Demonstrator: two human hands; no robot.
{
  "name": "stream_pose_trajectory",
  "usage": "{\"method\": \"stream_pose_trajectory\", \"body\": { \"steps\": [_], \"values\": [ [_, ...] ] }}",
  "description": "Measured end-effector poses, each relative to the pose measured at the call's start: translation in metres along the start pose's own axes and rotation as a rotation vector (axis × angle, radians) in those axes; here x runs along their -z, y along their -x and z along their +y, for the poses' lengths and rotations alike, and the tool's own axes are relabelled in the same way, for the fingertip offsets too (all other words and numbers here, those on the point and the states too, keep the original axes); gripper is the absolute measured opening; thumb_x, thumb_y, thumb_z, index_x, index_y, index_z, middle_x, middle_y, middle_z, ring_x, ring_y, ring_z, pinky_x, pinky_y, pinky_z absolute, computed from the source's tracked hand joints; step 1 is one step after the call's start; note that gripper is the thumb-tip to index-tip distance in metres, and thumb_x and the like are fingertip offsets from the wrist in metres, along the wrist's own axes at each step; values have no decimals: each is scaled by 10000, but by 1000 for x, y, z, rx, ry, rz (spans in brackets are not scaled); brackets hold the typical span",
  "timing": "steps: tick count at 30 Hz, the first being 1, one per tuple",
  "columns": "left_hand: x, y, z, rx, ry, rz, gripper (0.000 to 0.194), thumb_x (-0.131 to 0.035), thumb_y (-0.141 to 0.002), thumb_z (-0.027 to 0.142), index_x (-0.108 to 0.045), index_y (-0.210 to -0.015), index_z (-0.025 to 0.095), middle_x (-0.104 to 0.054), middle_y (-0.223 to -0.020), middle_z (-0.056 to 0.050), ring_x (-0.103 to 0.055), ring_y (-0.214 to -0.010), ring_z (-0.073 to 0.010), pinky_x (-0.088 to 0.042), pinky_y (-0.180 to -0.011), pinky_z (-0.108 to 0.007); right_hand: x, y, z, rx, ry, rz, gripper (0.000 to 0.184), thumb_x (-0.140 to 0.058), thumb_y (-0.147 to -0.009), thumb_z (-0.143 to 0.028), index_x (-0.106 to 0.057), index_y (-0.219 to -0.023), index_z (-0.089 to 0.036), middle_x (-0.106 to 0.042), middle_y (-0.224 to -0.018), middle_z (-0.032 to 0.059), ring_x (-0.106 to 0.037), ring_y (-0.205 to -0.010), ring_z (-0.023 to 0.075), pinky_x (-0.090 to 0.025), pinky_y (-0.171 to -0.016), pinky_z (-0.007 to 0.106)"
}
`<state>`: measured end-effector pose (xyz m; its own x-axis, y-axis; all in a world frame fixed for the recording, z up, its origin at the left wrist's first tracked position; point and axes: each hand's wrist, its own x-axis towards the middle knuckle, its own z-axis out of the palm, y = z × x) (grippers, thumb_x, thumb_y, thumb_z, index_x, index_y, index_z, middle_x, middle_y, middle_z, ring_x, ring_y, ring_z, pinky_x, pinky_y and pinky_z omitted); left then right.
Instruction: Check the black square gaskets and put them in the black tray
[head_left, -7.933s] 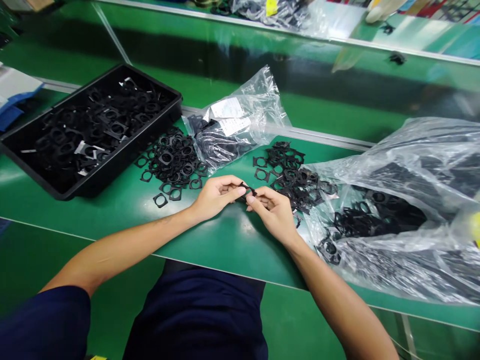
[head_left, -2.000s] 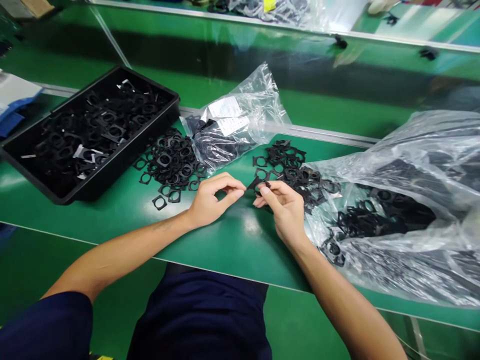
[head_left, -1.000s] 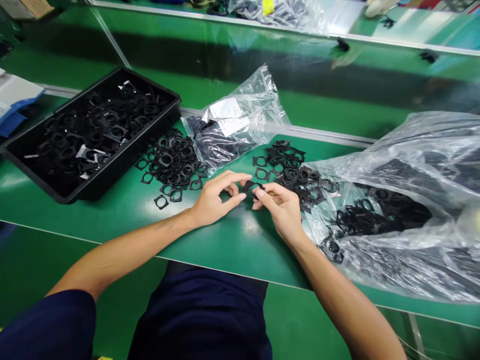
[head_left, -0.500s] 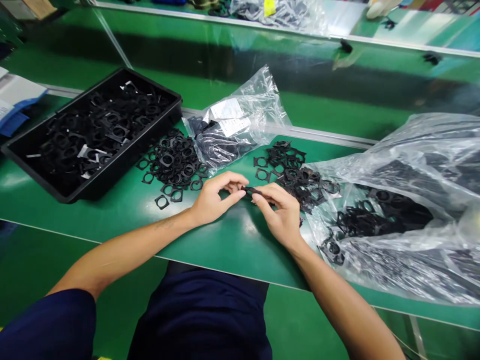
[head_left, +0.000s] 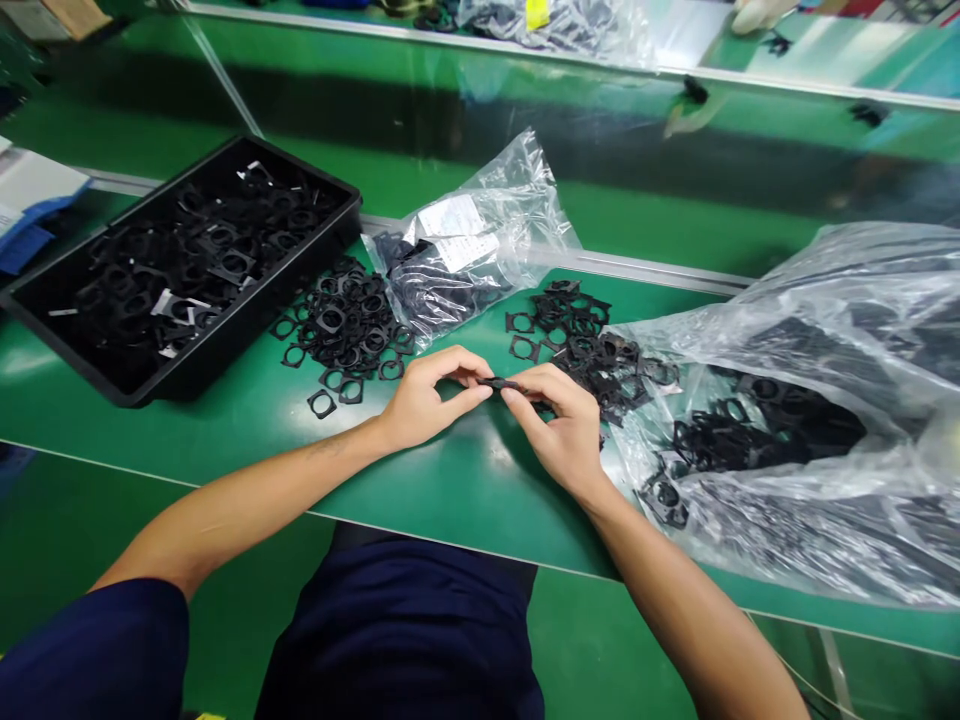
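Note:
My left hand (head_left: 431, 400) and my right hand (head_left: 559, 415) meet over the green tabletop. Between their fingertips they pinch a small black plastic frame (head_left: 501, 384), seen nearly edge-on. Its outline is partly hidden by the fingers. Behind my right hand spreads a heap of black frames with round holes (head_left: 577, 340). A second pile, of square black rings (head_left: 352, 318), lies beyond my left hand, beside the bin.
A black bin (head_left: 180, 370) full of similar parts stands at left. A clear labelled bag (head_left: 480, 240) of black parts lies at the back. A large open plastic bag (head_left: 810, 520) covers the right side. Behind runs a low glossy partition (head_left: 390, 130).
Two seconds ago my right hand alone held the frame, clear of my left fingertips. The left fingers then closed on it, and it turned from a tilted face to nearly edge-on.

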<state>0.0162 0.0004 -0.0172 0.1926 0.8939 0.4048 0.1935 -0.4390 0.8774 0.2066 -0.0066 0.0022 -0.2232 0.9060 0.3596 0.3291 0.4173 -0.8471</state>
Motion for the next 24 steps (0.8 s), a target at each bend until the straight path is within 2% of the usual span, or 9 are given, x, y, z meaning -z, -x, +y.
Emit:
{"method": "stream_pose_trajectory", "body": {
  "steps": [6, 10, 18, 24],
  "values": [
    [-1, 0, 0, 19, 35, 13, 98, -695, -876, 272, -693, -882, 174, -686, -811, -13, -635, -723, -115, -541, -697, -233, -1, 0, 2, -16, -29, -22, 70, -684, -904, -231, -740, -930, -200, -712, -887, 49, -664, -755, 152, -570, -639, 271],
    [-2, 0, 1, 89, 72, 22, 141, -700, -875, 311, -695, -893, 171, -698, -825, -13, -645, -724, -116, -550, -717, -238, -1, 0, 2, -21, -24, -38, 128, -661, -927, -275, -747, -877, -195, -721, -825, 49, -662, -734, 157, -565, -640, 278],
    [-2, -3, -2, 278, 206, -2, 298, -773, -803, 443, -715, -837, 152, -721, -777, -27, -674, -711, -140, -570, -696, -260, -2, 1, 5, -192, -205, -33, 222, -716, -883, -427, -774, -859, -213, -718, -834, 43, -676, -682, 153, -605, -665, 297],
    [0, -5, -2, 424, 409, -66, 359, -845, -731, 452, -730, -837, 129, -743, -746, -43, -708, -676, -155, -594, -692, -284, -3, -1, 4, -345, -372, -31, 309, -786, -798, -507, -751, -776, -201, -709, -743, 25, -665, -597, 143, -605, -635, 291]
  ]
}}
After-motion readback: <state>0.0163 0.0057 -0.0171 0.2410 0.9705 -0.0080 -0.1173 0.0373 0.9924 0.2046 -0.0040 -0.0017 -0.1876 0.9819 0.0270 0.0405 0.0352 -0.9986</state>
